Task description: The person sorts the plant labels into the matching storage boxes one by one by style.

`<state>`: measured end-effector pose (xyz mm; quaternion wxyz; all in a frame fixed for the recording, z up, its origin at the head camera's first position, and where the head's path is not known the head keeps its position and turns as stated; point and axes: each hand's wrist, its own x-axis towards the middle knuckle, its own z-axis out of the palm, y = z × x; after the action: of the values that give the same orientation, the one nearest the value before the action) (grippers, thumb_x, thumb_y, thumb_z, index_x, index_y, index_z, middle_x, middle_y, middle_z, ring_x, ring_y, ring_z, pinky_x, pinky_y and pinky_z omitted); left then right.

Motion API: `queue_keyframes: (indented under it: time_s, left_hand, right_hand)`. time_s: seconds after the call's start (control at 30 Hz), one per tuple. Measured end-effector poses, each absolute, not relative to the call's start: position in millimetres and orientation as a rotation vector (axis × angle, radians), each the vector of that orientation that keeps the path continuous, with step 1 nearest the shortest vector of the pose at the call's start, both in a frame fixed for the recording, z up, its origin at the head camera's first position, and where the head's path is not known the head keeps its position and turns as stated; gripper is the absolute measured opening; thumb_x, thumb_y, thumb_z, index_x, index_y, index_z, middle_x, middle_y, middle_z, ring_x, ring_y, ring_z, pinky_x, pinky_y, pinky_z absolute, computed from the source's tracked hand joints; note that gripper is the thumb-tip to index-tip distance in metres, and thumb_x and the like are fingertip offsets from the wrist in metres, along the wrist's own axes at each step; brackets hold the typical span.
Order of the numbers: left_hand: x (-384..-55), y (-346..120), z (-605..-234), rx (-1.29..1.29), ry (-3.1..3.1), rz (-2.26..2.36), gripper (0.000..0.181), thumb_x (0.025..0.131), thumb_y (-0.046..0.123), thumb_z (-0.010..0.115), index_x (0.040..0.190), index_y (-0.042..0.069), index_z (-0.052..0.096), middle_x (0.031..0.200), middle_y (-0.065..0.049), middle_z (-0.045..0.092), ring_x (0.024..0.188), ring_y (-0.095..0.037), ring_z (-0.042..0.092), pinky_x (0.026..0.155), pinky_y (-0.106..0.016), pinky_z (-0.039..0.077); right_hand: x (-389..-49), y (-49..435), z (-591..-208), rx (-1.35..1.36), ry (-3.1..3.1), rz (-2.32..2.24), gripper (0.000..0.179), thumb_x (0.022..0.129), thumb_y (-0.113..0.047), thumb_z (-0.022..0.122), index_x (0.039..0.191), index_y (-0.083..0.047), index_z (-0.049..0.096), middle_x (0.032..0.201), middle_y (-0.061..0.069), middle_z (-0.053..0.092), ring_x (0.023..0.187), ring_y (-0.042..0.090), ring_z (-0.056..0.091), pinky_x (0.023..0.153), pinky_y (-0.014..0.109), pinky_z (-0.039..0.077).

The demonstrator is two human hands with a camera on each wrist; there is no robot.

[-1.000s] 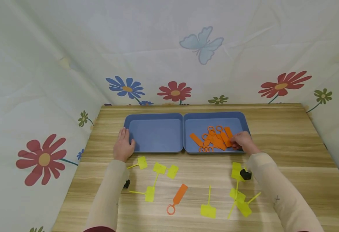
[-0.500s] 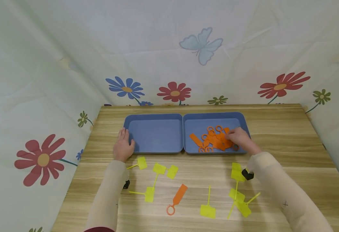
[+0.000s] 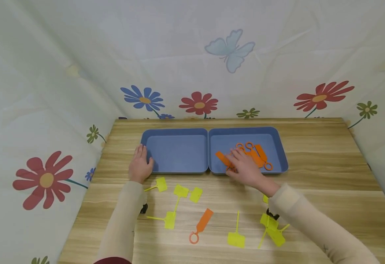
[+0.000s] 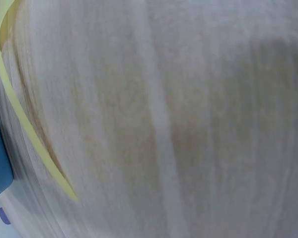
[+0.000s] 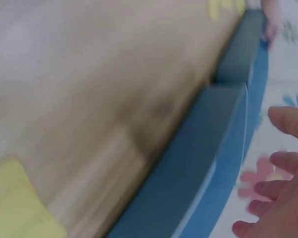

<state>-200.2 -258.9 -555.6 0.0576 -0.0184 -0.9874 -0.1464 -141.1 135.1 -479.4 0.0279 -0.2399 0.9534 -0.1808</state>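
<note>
While holding the right hand (image 3: 246, 169), loosely spread and seemingly empty, over orange tags (image 3: 261, 152) inside the right tray (image 3: 278, 146), better to touch lightly without scattering them, resting the straight-fingered left hand (image 3: 140, 169) against the adjoining left tray (image 3: 179, 154).

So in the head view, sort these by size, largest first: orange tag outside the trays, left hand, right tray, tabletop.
1. Tabletop
2. Right tray
3. Left hand
4. Orange tag

Head view peers forward and down over the table (image 3: 327, 157) — left wrist close above its grain, right wrist low along the blue trays (image 5: 184, 163), shared with head.
</note>
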Motion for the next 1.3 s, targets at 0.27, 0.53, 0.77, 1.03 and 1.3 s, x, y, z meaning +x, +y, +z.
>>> queue_keyframes:
  time_s: [0.27, 0.53, 0.77, 1.03, 1.3]
  left_hand:
    - [-199.9, -257.9, -552.5, -0.056, -3.002, -0.443, 0.060, 0.088, 0.027, 0.039, 0.137, -0.003, 0.026, 0.145, -0.018, 0.020, 0.135, -0.031, 0.016, 0.108, -0.041, 0.020]
    - [-199.4, -258.0, -552.3, -0.064, -2.992, -0.439, 0.060, 0.087, 0.027, 0.041, 0.137, -0.004, 0.026, 0.145, -0.019, 0.021, 0.134, -0.032, 0.017, 0.109, -0.040, 0.020]
    - [-200.1, -258.0, -553.0, -0.060, -2.992, -0.454, 0.060, 0.087, 0.027, 0.041, 0.137, -0.004, 0.027, 0.145, -0.019, 0.021, 0.135, -0.031, 0.016, 0.109, -0.041, 0.020]
    - [-201.0, -258.7, -554.1, -0.062, -2.996, -0.450, 0.060, 0.088, 0.029, 0.039, 0.137, -0.004, 0.026, 0.145, -0.018, 0.020, 0.135, -0.031, 0.015, 0.109, -0.041, 0.020]
    - [-200.0, -257.9, -552.5, -0.057, -3.013, -0.443, 0.060, 0.088, 0.028, 0.038, 0.137, -0.004, 0.025, 0.146, -0.018, 0.019, 0.135, -0.031, 0.015, 0.109, -0.040, 0.019]
  right_hand:
    - [-111.6, 107.5, -503.3, -1.113, 2.903, -0.380, 0.064, 0.082, -0.038, 0.058, 0.137, -0.015, 0.034, 0.145, 0.013, 0.024, 0.134, 0.032, 0.020, 0.100, 0.057, 0.026]
    - [-92.7, 91.1, -524.6, -1.458, 2.782, -0.244, 0.060, 0.084, -0.043, 0.052, 0.137, -0.018, 0.035, 0.144, 0.013, 0.027, 0.133, 0.031, 0.022, 0.100, 0.053, 0.029]
    - [-78.8, 86.1, -537.7, -1.648, 2.690, -0.137, 0.058, 0.084, -0.052, 0.046, 0.135, -0.024, 0.038, 0.144, 0.011, 0.027, 0.133, 0.030, 0.023, 0.098, 0.056, 0.029]
    - [-72.3, 84.2, -548.7, -1.698, 2.628, -0.035, 0.053, 0.087, -0.052, 0.040, 0.134, -0.028, 0.040, 0.145, 0.009, 0.026, 0.134, 0.028, 0.021, 0.100, 0.055, 0.027]
    - [-72.0, 81.7, -553.0, -1.689, 2.689, -0.124, 0.031, 0.088, -0.039, 0.049, 0.115, -0.027, 0.057, 0.140, 0.008, 0.036, 0.132, 0.027, 0.027, 0.098, 0.051, 0.032]
